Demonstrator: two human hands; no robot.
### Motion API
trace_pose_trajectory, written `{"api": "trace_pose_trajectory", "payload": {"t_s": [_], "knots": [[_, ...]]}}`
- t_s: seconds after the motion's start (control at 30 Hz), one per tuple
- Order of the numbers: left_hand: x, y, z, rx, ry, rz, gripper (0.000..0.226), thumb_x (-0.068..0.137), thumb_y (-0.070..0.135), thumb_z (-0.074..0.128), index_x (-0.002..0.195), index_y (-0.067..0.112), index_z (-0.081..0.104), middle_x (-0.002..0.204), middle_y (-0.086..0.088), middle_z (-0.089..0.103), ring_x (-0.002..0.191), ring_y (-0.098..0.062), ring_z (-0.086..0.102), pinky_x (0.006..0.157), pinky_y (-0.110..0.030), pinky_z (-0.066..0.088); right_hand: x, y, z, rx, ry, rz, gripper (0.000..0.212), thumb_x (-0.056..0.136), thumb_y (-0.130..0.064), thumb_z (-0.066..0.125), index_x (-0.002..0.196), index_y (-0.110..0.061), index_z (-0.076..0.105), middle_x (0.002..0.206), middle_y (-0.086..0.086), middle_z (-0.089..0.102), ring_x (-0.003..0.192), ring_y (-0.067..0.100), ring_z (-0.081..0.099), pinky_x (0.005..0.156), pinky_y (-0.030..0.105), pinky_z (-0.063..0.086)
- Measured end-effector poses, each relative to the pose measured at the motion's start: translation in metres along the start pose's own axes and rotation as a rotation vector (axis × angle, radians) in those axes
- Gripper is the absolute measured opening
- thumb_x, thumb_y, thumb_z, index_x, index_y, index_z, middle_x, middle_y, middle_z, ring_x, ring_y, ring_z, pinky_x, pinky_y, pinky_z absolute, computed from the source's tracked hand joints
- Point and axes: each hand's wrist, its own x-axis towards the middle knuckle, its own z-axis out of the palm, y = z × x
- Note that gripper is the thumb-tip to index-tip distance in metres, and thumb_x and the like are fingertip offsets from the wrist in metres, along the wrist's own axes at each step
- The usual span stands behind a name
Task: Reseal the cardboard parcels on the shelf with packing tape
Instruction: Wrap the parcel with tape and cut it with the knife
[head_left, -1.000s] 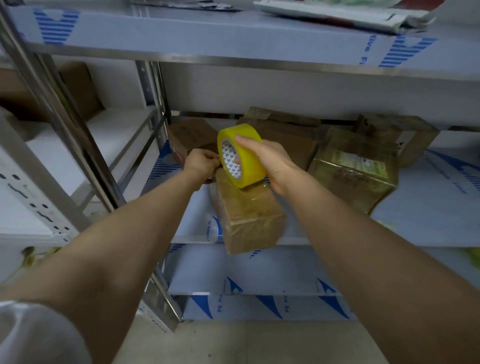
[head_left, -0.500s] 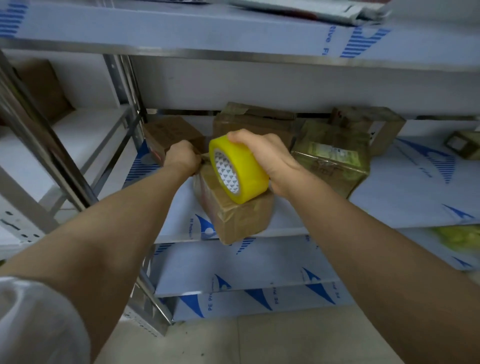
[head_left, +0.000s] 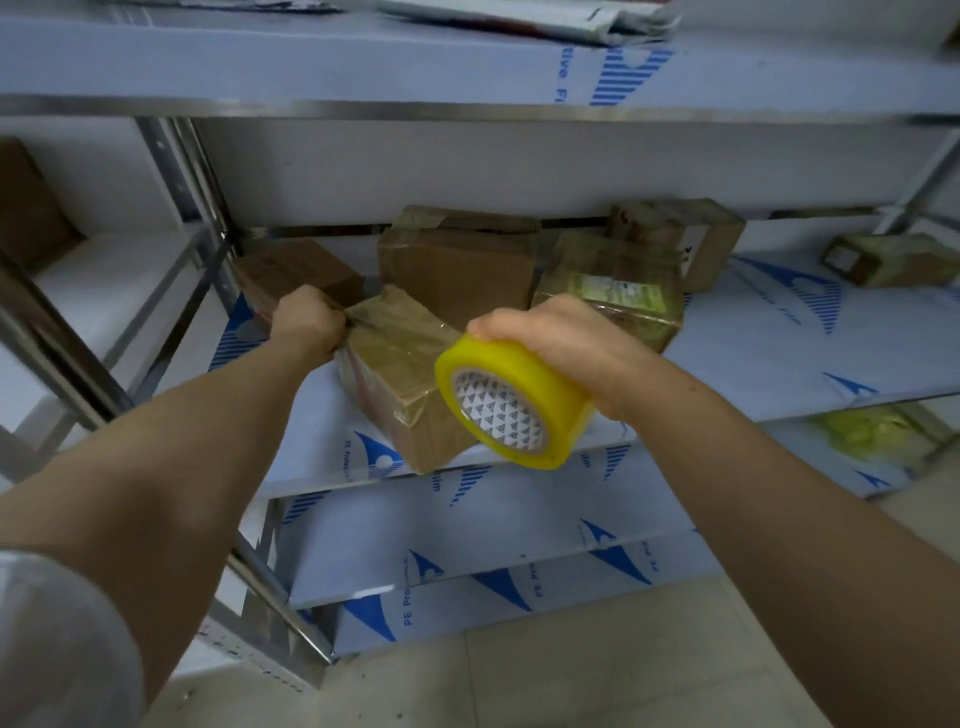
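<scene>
The shelf (head_left: 779, 353) holds six parcels that I can count on this level. My read is that you're working on one of them, so most of the job is left. In the back row there's a plain box (head_left: 296, 270) at left, a bigger box (head_left: 457, 260) in the middle and a labelled parcel (head_left: 618, 286) just right of it. A rear box (head_left: 680, 234) sits behind that, and a small parcel (head_left: 893, 257) is well apart at far right. Some look glossy with wrap, but I can't tell which are sealed. The front parcel (head_left: 400, 374) lies skewed at the shelf's front edge, with its near corner overhanging. Its top is shiny and wrinkled with tape, and I can't tell a new layer from an old one. The roll (head_left: 540, 374) is off the parcel, just beside its near right corner and out past the shelf edge, core facing you. On your right hand (head_left: 556, 332), the grip is wrapped over the roll from above. On your left hand (head_left: 306, 325), the grip is closed on the front parcel's far left corner, likely pinning a tape end or flap; the fingers are hidden, so I can't say which. I see no clear strip between roll and parcel, but the tape is see-through, so I'm unsure. Best guess is that one pass over the top is in hand. That leaves cutting, pressing down, and then the other five.
</scene>
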Motion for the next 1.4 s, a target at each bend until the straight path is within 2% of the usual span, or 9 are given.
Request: {"api": "trace_pose_trajectory", "payload": {"t_s": [0.1,0.33,0.47,0.6,0.7,0.8,0.93,1.27,1.4], "knots": [[0.004,-0.004,0.000,-0.032,-0.015,-0.013,0.019,0.092,0.018,0.056,0.087,0.003,0.066,0.091,-0.019,0.067,0.086,-0.035,0.065,0.084,-0.045,0.055,-0.002,0.008,0.003,0.000,0.004,-0.009,0.040,0.077,-0.050,0.067,0.085,-0.012,0.071,0.086,0.009,0.071,0.081,0.025,0.068,0.081,0.040,0.054],[-0.003,0.004,-0.007,-0.207,-0.050,-0.093,0.022,0.093,0.020,0.048,0.080,0.006,0.059,0.098,-0.022,0.066,0.088,-0.034,0.063,0.086,-0.043,0.053,-0.001,0.008,0.002,-0.028,0.034,-0.049,0.033,0.077,-0.046,0.067,0.063,-0.018,0.057,0.066,0.003,0.060,0.063,0.018,0.058,0.063,0.030,0.045],[-0.006,0.010,-0.004,-0.203,-0.107,-0.069,0.033,0.092,0.038,0.057,0.099,0.007,0.062,0.106,-0.016,0.063,0.094,-0.029,0.059,0.083,-0.036,0.049,0.001,0.009,0.004,-0.098,0.043,-0.040,0.035,0.076,-0.049,0.067,0.064,-0.017,0.056,0.066,0.003,0.058,0.064,0.018,0.056,0.064,0.030,0.044],[-0.006,0.012,0.002,-0.196,-0.078,0.054,0.039,0.093,0.021,0.060,0.128,0.006,0.058,0.133,-0.011,0.057,0.119,-0.027,0.054,0.101,-0.032,0.041,0.000,0.016,0.005,-0.152,0.050,-0.014,0.047,0.076,-0.063,0.064,0.078,-0.016,0.058,0.079,0.011,0.059,0.072,0.020,0.056,0.068,0.031,0.041],[-0.004,0.013,0.007,-0.203,-0.080,0.067,0.031,0.096,0.019,0.055,0.121,0.004,0.063,0.125,-0.013,0.062,0.114,-0.027,0.056,0.098,-0.031,0.043,0.000,0.020,0.006,-0.250,0.068,0.012,0.054,0.080,-0.061,0.062,0.077,-0.006,0.059,0.085,0.021,0.063,0.075,0.025,0.059,0.068,0.036,0.045],[-0.004,0.013,0.011,-0.212,-0.083,0.074,0.035,0.090,0.033,0.064,0.109,0.005,0.068,0.104,-0.007,0.065,0.097,-0.022,0.058,0.089,-0.033,0.047,0.001,0.025,0.007,-0.385,0.069,0.024,0.055,0.083,-0.059,0.059,0.056,-0.015,0.040,0.060,0.004,0.039,0.057,0.020,0.042,0.057,0.030,0.031],[0.003,0.013,0.013,-0.162,-0.043,0.090,0.028,0.084,0.025,0.072,0.102,0.005,0.071,0.106,-0.012,0.068,0.095,-0.022,0.060,0.084,-0.030,0.048,0.005,0.033,0.009,-0.494,0.103,0.031,0.060,0.084,-0.060,0.056,0.050,-0.018,0.030,0.054,-0.001,0.029,0.049,0.016,0.032,0.049,0.028,0.022],[0.006,0.021,0.014,0.021,-0.046,0.143,0.031,0.091,0.031,0.062,0.104,0.004,0.072,0.103,-0.013,0.069,0.097,-0.029,0.062,0.087,-0.036,0.051,0.018,0.060,0.036,-0.450,0.107,0.077,0.055,0.086,-0.064,0.050,0.058,-0.021,0.030,0.060,-0.005,0.030,0.055,0.011,0.033,0.051,0.029,0.023],[0.005,0.035,0.010,0.179,-0.086,0.100,0.028,0.093,0.029,0.055,0.103,0.005,0.066,0.106,-0.016,0.065,0.096,-0.032,0.062,0.086,-0.041,0.053,0.019,0.063,0.049,-0.410,0.110,0.104,0.054,0.088,-0.064,0.046,0.059,-0.020,0.032,0.063,-0.004,0.035,0.073,0.020,0.046,0.066,0.030,0.033]]}}
